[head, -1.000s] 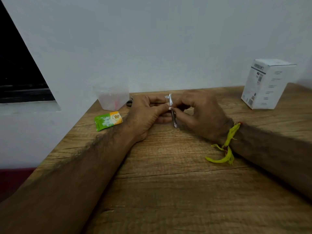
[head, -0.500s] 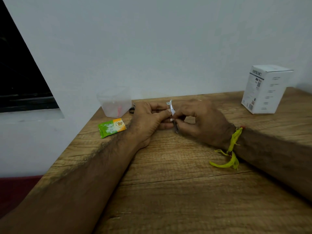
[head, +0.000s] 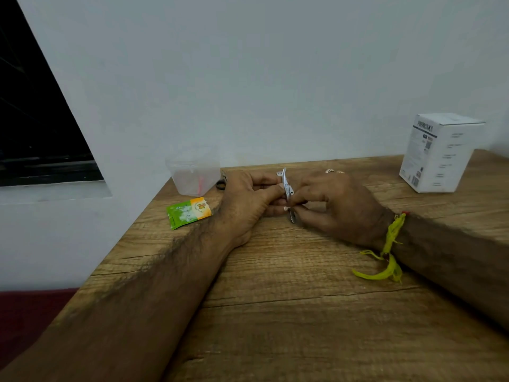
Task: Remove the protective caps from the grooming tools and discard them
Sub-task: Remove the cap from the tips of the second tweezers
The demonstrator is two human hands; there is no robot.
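I've got the metal tool [head: 287, 188] pinched from both sides: left hand [head: 249, 201] with thumb and fingers curled onto its upper part, right hand [head: 337, 208] pinching lower down, tool standing tilted just above the table [head: 275, 299]. Left of the tool sits a clear tub [head: 194, 172], a green sachet [head: 188, 212] nearer me. Far right of the tool, a white box [head: 438, 153].

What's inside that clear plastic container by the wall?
Through the cloudy wall of the clear plastic container a thin pink-red item shows near the bottom. What it is, and whether anything else lies inside, cannot be told.
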